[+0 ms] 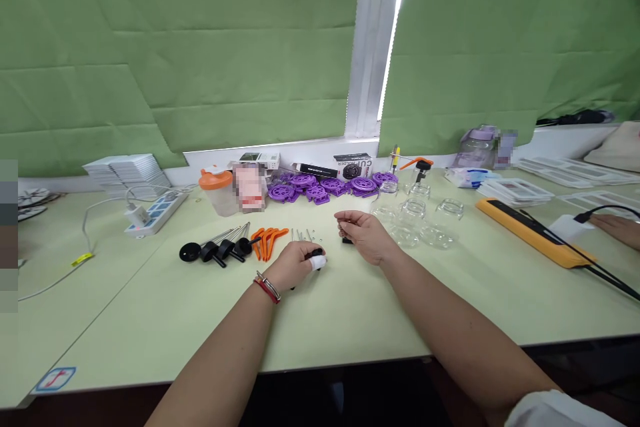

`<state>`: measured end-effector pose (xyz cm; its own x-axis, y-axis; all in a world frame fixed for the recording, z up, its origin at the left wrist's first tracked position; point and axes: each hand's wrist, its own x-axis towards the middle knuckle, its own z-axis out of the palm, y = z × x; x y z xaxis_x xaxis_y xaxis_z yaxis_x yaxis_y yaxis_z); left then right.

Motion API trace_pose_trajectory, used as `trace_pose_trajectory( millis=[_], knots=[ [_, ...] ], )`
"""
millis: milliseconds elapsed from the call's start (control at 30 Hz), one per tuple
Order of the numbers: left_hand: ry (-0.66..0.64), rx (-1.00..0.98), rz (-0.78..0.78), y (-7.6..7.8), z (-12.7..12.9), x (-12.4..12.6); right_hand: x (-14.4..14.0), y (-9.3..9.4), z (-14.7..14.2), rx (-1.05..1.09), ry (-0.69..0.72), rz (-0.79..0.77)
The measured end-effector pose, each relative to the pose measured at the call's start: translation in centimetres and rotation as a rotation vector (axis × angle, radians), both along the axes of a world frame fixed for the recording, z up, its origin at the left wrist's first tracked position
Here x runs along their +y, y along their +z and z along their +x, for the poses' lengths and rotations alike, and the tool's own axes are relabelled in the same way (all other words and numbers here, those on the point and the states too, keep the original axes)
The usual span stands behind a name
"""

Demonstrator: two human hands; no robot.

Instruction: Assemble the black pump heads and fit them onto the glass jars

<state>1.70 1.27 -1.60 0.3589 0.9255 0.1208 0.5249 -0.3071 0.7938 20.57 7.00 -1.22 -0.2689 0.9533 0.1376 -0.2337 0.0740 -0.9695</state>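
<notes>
Centrally, over the tabletop (190, 320), the left hand (294, 264) held a small black part (315, 253); the right hand (369, 236), beside the clear jars (413, 212), had fingertips drawn together, whether around anything one could not tell.

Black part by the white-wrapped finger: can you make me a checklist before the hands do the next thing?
1. Left hand has hold of the black part: ok.
2. Right hand has something small in its fingertips: cannot tell, it's too tiny.
3. Orange handles are in sight: ok, beside the black pieces with metal rods.
4. Thin metal pieces are in sight: ok, just beyond the left hand.
5. Clear jars are well away from the right arm: not ok, they look close.
</notes>
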Motion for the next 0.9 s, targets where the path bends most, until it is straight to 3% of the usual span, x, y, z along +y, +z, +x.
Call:
trace_pose_trajectory(
  millis=[133, 267, 567, 900],
  knots=[
    [-0.024, 0.000, 0.013, -0.2, -0.1, 0.1, -1.9, 0.2, -1.5, -0.023, 0.073, 0.115],
    [-0.048, -0.004, 0.021, -0.5, -0.2, 0.3, -2.5, -0.6, -2.4, -0.152, 0.063, 0.386],
    [-0.053, -0.045, 0.001, -0.9, -0.4, 0.5, -2.6, -0.8, -1.7, -0.447, 0.084, 0.729],
    [-0.030, -0.064, -0.048, -0.8, -1.0, 0.9, -2.1, -0.5, -0.3, -0.729, 0.315, 0.799]
  ],
)
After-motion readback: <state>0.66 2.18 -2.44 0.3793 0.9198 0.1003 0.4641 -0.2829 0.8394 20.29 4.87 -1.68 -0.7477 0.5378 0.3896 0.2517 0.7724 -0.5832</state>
